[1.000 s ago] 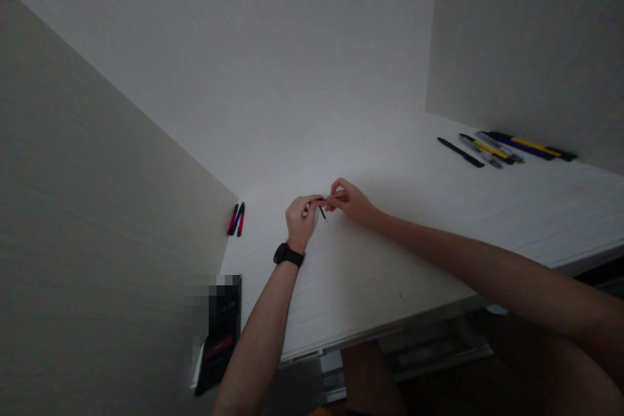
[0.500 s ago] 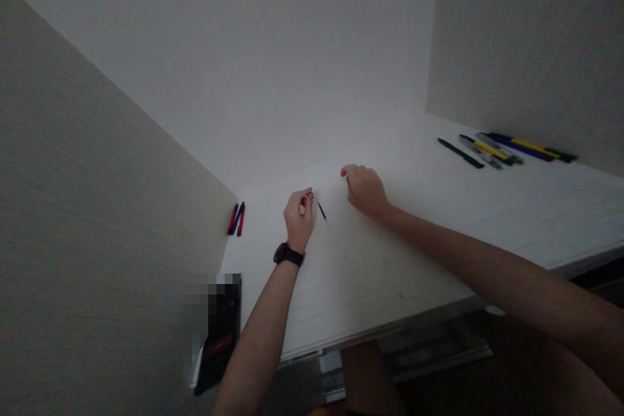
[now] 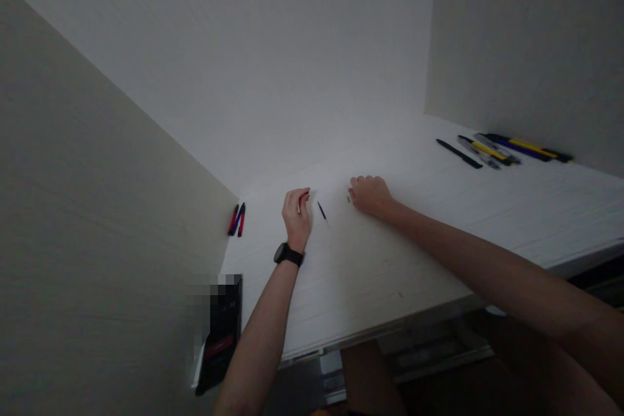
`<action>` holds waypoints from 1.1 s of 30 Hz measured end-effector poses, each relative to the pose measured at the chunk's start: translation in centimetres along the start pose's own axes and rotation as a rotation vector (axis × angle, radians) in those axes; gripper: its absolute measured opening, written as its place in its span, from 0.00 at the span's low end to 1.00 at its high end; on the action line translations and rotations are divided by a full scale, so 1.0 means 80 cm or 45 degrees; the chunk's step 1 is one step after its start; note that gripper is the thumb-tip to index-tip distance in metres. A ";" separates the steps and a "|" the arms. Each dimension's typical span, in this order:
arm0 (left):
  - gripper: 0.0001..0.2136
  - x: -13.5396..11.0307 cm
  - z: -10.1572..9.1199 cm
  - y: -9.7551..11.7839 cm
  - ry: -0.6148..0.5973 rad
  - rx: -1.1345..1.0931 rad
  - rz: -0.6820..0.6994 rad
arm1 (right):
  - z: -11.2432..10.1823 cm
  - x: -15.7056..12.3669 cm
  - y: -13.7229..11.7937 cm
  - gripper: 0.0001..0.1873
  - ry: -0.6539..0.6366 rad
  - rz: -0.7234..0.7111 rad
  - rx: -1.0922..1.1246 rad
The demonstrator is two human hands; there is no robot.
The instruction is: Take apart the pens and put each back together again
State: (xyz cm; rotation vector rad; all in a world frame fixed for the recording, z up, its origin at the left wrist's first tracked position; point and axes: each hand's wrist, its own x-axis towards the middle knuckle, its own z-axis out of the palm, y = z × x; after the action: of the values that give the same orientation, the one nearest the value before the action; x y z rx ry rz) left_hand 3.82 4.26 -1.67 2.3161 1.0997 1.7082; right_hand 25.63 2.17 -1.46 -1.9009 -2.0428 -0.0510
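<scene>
My left hand (image 3: 297, 211), with a black watch on its wrist, rests on the white table (image 3: 390, 253) with its fingers curled shut around a small pen piece that has a hint of red. Just right of it, a short dark pen part (image 3: 322, 210) lies loose on the table. My right hand (image 3: 371, 195) is further right, knuckles up. Its fingers are bent down onto the table, pinching a tiny grey piece (image 3: 349, 199) at their tips.
Several pens, black, yellow, grey and blue, (image 3: 502, 149) lie in a row at the back right by the wall. Red and blue pens (image 3: 236, 220) lie at the left wall. A black box (image 3: 219, 331) stands off the table's front left corner. White partitions enclose three sides.
My hands were together at the dark pen part and have come apart. The part now lies on the table. My right hand moved right and down onto the table.
</scene>
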 end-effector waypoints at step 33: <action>0.06 -0.001 0.000 0.010 -0.043 -0.133 -0.075 | 0.005 -0.010 -0.033 0.15 0.263 -0.691 0.422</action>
State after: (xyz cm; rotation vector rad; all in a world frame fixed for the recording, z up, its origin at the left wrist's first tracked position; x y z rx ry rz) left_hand 4.25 3.63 -1.36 2.2193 1.0363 1.6577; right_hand 22.96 1.25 -1.52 -1.0696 -2.1965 -0.0365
